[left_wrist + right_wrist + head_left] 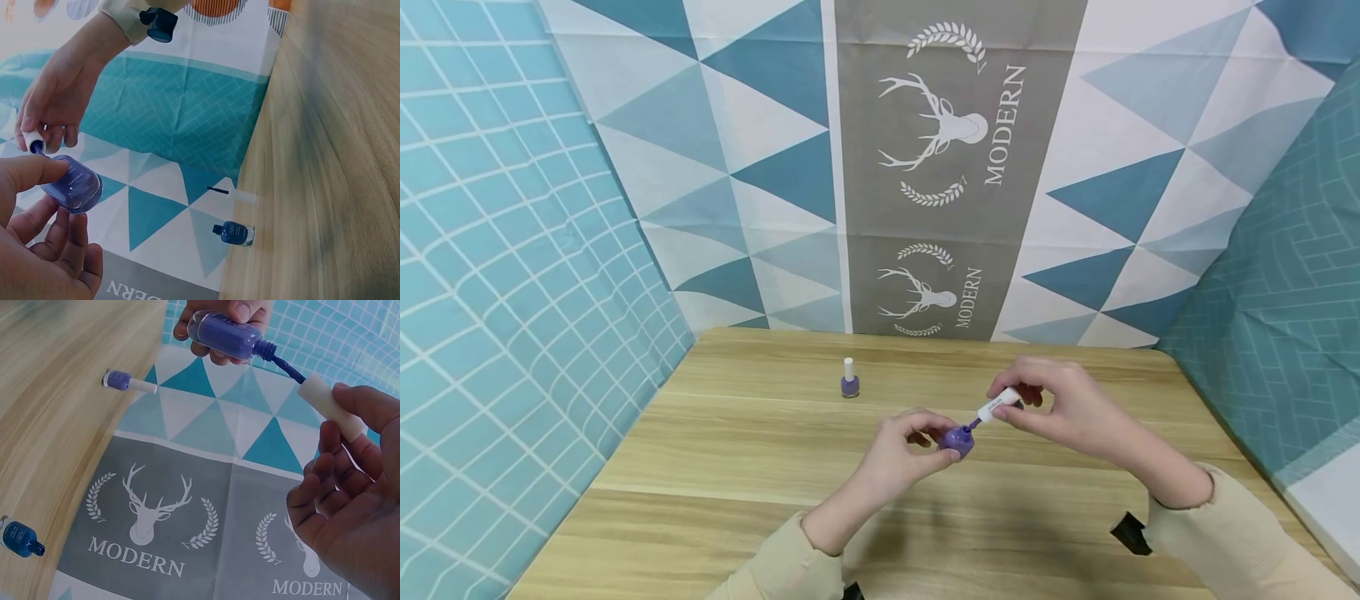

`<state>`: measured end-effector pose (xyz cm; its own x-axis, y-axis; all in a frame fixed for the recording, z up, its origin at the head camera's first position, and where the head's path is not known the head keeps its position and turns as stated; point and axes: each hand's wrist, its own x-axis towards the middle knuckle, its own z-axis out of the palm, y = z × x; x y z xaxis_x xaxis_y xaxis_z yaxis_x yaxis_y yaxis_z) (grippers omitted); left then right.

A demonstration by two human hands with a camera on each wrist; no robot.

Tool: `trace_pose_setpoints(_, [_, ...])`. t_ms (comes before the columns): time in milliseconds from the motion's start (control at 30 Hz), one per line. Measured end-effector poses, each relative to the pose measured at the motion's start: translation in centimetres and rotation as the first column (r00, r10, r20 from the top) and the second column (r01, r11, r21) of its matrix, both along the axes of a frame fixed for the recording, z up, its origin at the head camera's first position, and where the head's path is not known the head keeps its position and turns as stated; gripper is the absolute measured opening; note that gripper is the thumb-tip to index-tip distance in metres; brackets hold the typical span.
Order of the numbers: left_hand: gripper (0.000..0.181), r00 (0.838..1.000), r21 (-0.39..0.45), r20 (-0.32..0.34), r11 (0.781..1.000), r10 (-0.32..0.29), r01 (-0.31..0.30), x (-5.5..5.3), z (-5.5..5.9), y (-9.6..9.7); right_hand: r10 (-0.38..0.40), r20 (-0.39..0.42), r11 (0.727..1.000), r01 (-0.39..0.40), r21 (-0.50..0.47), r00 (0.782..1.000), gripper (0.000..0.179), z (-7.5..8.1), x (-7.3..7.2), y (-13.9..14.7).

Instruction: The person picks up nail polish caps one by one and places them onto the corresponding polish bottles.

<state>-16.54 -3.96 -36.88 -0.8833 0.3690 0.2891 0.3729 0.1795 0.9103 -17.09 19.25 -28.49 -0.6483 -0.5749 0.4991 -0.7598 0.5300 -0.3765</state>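
My left hand (906, 450) pinches a purple nail polish bottle (957, 443) between thumb and fingers, tilted with its open neck toward the right. My right hand (1067, 408) holds the white cap (331, 406) by its sides. From that cap the purple-coated brush (287, 369) reaches down, its tip at the bottle's mouth. Both hands are raised above the table. A second purple nail polish bottle (849, 386), white cap on, stands farther back to the left. An uncapped dark blue nail polish bottle (235, 233) stands on the table, mostly hidden behind my right hand in the head view.
Beside the dark blue bottle, a white cap (242, 196) stands with its dark brush (217, 190) pointing up. The wooden table (737, 467) ends at a patterned cloth backdrop (775, 167). Blue checked cloth (512, 250) hangs on the left, teal cloth (1292, 275) on the right.
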Motion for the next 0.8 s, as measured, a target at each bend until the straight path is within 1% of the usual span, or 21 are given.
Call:
trace_pose_setpoints(133, [0.027, 1.000, 0.004, -0.004, 1.000, -0.006, 0.006, 0.05, 0.05, 0.06, 0.012, 0.010, 1.000, -0.012, 0.001, 1.000, 0.020, -0.06, -0.04, -0.12])
trace_pose_setpoints(267, [0.026, 1.000, -0.014, -0.010, 1.000, -0.005, 0.005, 0.02, 0.02, 0.15, 0.031, 0.012, 1.000, -0.031, -0.003, 0.999, 0.022, -0.09, -0.08, -0.27])
trace_pose_setpoints(433, [0.024, 1.000, -0.030, -0.013, 1.000, -0.007, 0.007, 0.08, 0.15, 0.20, 0.046, 0.023, 0.999, -0.046, -0.005, 0.999, 0.018, -0.10, -0.11, -0.38])
trace_pose_setpoints(800, [0.024, 1.000, -0.018, 0.008, 1.000, -0.019, 0.019, 0.21, 0.47, 0.25, 0.061, 0.037, 0.998, -0.061, 0.010, 0.997, 0.021, -0.24, -0.18, -0.65])
